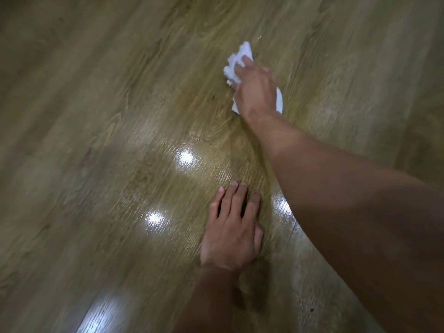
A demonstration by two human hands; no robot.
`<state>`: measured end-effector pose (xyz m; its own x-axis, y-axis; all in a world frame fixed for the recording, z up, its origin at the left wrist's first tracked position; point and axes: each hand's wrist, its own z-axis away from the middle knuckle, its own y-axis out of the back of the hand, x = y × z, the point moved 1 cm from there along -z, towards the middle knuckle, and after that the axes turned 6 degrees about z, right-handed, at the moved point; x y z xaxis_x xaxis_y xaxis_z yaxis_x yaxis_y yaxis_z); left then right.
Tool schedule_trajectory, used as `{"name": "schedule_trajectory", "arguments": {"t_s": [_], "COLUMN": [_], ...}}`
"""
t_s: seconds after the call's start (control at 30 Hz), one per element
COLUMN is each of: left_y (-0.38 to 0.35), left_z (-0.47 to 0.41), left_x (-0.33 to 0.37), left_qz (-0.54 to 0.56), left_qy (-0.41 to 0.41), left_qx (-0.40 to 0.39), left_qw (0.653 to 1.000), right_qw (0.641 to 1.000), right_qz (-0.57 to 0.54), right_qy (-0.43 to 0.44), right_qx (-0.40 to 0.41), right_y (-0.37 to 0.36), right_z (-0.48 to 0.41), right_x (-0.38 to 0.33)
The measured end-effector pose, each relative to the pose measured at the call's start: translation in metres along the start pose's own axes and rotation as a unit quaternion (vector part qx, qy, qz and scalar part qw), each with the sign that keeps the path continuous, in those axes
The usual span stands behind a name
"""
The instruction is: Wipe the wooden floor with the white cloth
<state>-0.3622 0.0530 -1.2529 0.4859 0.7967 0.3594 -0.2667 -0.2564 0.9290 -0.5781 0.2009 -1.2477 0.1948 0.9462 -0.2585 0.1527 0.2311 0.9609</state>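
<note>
The wooden floor (120, 116) fills the whole view, brown-green with a glossy grain. A crumpled white cloth (236, 62) lies on it at upper centre right. My right hand (255, 90) reaches far forward and presses down on the cloth, fingers curled over its bunched part; cloth edges stick out past the fingertips and beside the wrist. My left hand (231, 227) rests flat on the floor nearer to me, fingers straight and slightly spread, holding nothing.
Bright round light reflections (185, 158) shine on the floor left of my left hand, and a longer glare streak (105, 313) lies at the bottom. A small dark speck (311, 310) sits on the boards at lower right.
</note>
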Motion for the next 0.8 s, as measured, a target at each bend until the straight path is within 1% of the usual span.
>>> {"name": "schedule_trajectory", "arguments": {"t_s": [0.03,0.07,0.1,0.13,0.17,0.2,0.23,0.27,0.3,0.33,0.37,0.4,0.43,0.47,0.5,0.53,0.57,0.63,0.67,0.7,0.73,0.77,0.8], "left_y": [-0.001,-0.001,-0.001,-0.001,-0.002,-0.002,-0.003,-0.003,-0.003,-0.002,-0.002,-0.002,-0.002,-0.001,-0.001,-0.001,0.000,0.000,0.000,-0.001,-0.001,-0.002,-0.002], "left_z": [0.000,0.000,0.000,0.000,0.000,0.000,0.000,0.001,0.001,0.002,0.002,0.002,0.002,0.002,0.001,0.001,0.001,0.001,0.002,0.002,0.003,0.003,0.003], "left_x": [-0.001,-0.001,-0.001,0.000,0.000,0.000,0.000,0.000,-0.001,-0.001,-0.001,-0.001,-0.001,-0.001,-0.001,-0.001,0.000,0.002,0.002,0.003,0.002,0.002,0.002], "left_qz": [-0.001,-0.001,0.001,0.003,0.004,0.005,0.005,0.006,0.007,0.006,0.003,0.000,-0.004,-0.010,-0.017,-0.022,-0.024,-0.028,-0.030,-0.032,-0.035,-0.037,-0.037], "left_qy": [0.000,0.000,0.001,0.003,0.004,0.005,0.005,0.006,0.007,0.008,0.008,0.006,0.004,0.004,0.005,0.006,0.007,0.009,0.010,0.008,0.004,0.003,0.003], "left_qx": [0.001,0.001,0.003,0.005,0.007,0.009,0.008,0.006,0.003,0.001,-0.003,-0.006,-0.008,-0.007,-0.008,-0.007,-0.004,0.003,0.006,0.012,0.021,0.026,0.027], "left_qw": [1.000,1.000,1.000,1.000,1.000,1.000,1.000,1.000,1.000,1.000,1.000,1.000,1.000,1.000,1.000,1.000,1.000,1.000,0.999,0.999,0.999,0.999,0.999], "right_qw": [1.000,0.997,0.989,0.973,0.952,0.932,0.919,0.923,0.937,0.958,0.980,0.992,0.998,0.999,0.999,0.996,0.988,0.958,0.941,0.930,0.930,0.944,0.966], "right_qz": [-0.007,-0.017,-0.034,-0.052,-0.055,-0.035,-0.007,0.010,-0.014,-0.044,-0.044,0.002,0.010,-0.004,-0.022,-0.035,-0.044,-0.051,-0.046,-0.029,-0.006,0.009,0.014], "right_qy": [0.013,0.070,0.146,0.224,0.300,0.355,0.384,0.373,0.334,0.270,0.187,0.118,0.059,0.033,0.037,0.079,0.141,0.273,0.325,0.354,0.355,0.318,0.250], "right_qx": [0.004,-0.002,-0.009,-0.015,-0.040,-0.068,-0.089,-0.093,-0.106,-0.087,-0.055,-0.035,-0.018,-0.009,-0.017,-0.030,-0.041,-0.065,-0.078,-0.095,-0.091,-0.086,-0.068], "right_y": [-0.002,-0.003,-0.004,-0.004,-0.004,-0.005,-0.004,-0.002,0.002,0.005,0.005,0.004,0.002,0.003,0.001,0.002,0.002,0.004,0.007,0.010,0.012,0.011,0.012], "right_z": [0.007,0.019,0.037,0.056,0.071,0.076,0.072,0.063,0.049,0.033,0.016,0.002,-0.007,-0.009,-0.005,0.009,0.028,0.067,0.081,0.081,0.073,0.058,0.043], "right_x": [-0.008,-0.017,-0.028,-0.035,-0.034,-0.031,-0.022,-0.014,-0.005,0.005,0.015,0.025,0.033,0.031,0.025,0.016,0.010,0.011,0.017,0.027,0.036,0.046,0.056]}}
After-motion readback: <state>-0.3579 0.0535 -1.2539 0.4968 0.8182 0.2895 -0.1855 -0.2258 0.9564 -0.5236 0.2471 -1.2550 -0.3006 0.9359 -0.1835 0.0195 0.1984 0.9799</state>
